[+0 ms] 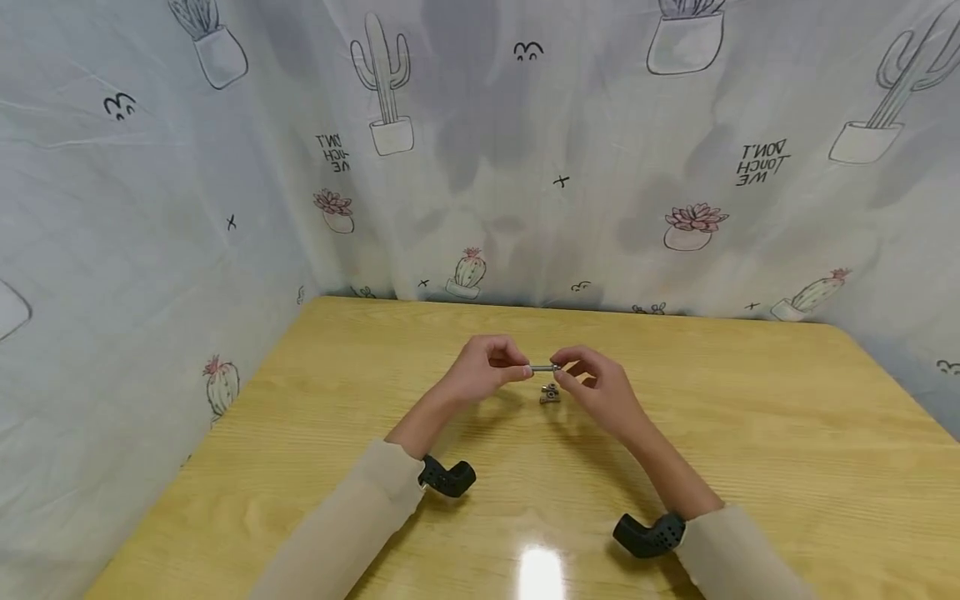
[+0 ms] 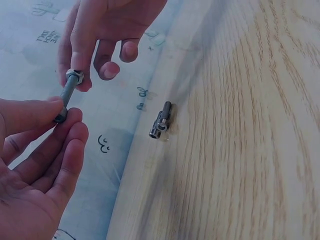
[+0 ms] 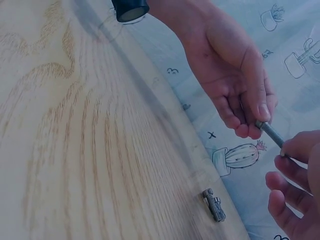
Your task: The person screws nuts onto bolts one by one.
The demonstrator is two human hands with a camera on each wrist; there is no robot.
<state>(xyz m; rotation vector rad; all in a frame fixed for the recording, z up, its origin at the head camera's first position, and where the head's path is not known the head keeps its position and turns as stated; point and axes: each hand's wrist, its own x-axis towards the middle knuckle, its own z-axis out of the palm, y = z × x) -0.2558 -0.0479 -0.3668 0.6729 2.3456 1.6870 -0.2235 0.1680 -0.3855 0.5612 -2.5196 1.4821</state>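
A threaded metal bolt [image 2: 69, 92] spans the gap between both hands, above the table. My left hand [image 1: 485, 367] pinches its head end between thumb and fingers. At the other end sits a hex nut [image 2: 75, 76], which my right hand [image 1: 600, 388] pinches with thumb and forefinger. In the right wrist view the bolt [image 3: 272, 132] shows its shank, while the nut is hidden behind the fingers. Just below the hands, a small cluster of metal bolts [image 1: 551, 393] lies on the wooden table.
The light wooden table [image 1: 750, 433] reaches back to a pale curtain [image 1: 480, 167] printed with cacti. Each wrist wears a black strap-on camera, one on the left [image 1: 447, 477] and one on the right [image 1: 649, 535].
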